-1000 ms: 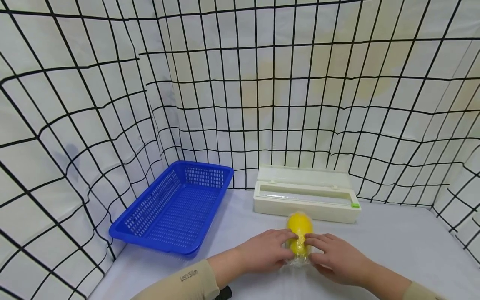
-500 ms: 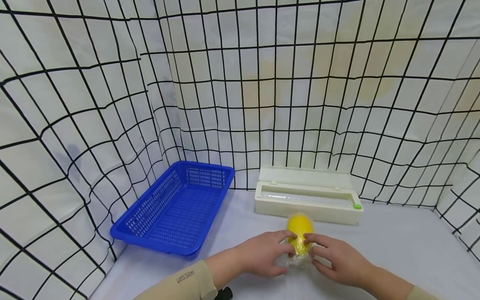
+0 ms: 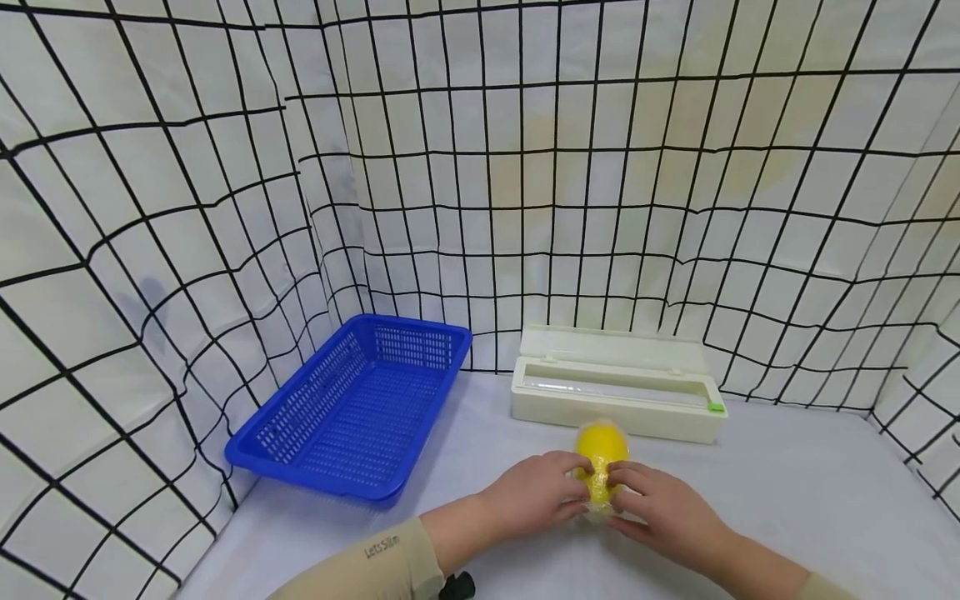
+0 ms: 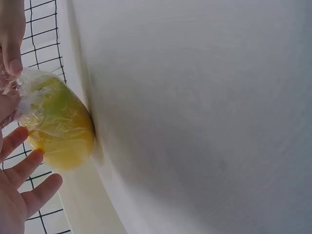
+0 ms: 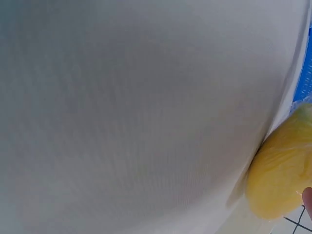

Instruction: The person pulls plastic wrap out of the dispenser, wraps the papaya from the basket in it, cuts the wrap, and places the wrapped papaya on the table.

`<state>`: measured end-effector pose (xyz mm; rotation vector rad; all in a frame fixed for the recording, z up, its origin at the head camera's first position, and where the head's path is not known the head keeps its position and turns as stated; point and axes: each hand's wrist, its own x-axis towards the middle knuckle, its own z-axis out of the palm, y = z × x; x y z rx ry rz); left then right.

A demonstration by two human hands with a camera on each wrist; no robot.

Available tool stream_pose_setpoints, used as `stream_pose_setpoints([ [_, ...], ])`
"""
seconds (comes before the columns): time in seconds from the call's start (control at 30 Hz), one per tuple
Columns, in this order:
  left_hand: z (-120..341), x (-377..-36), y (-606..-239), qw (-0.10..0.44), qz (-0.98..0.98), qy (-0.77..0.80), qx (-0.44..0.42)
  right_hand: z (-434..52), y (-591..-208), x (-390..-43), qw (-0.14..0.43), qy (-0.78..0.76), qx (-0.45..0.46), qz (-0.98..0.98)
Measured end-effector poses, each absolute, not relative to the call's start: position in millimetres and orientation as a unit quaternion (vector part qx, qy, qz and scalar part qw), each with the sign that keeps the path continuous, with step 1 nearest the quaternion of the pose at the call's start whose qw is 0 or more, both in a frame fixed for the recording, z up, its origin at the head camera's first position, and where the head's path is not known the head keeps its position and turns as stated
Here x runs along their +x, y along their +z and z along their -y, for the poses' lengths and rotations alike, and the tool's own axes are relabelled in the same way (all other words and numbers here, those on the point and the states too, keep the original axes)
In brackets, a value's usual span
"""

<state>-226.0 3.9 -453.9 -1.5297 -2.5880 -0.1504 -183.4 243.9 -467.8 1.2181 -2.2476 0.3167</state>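
A yellow mango (image 3: 602, 440), greenish at one end, rests on the white cloth in clear plastic wrap. My left hand (image 3: 534, 493) and right hand (image 3: 666, 510) flank its near end, fingers bent and pinching the gathered plastic wrap (image 3: 600, 510). In the left wrist view the crumpled wrap (image 4: 36, 85) bunches between both hands, and spread left fingers (image 4: 43, 195) lie beside the mango (image 4: 66, 141), tips against it. The right wrist view has the mango (image 5: 275, 170) at its edge, with one fingertip (image 5: 307, 196) near it; the rest of that hand is out of frame.
Behind the mango stands a long cream cling-film dispenser (image 3: 615, 415), lid raised, with a roll (image 3: 615, 389) inside and a green slider (image 3: 716, 407). A blue perforated basket (image 3: 375, 408) sits to the left. White walls with black grid lines enclose the table. A dark object (image 3: 457, 586) shows under my left wrist.
Half a second ago my fingers were more spread around the near end; now they are closer together on the wrap, which is bunched tighter. The mango has hardly moved.
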Motion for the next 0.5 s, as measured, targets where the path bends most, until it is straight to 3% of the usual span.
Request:
stream_pose_setpoints([
  [0.5,-0.2,-228.4,-447.1,0.026,0.860,-0.109,-0.499,-244.6,-470.5,-181.9,0.287,0.168,0.416,0.846],
])
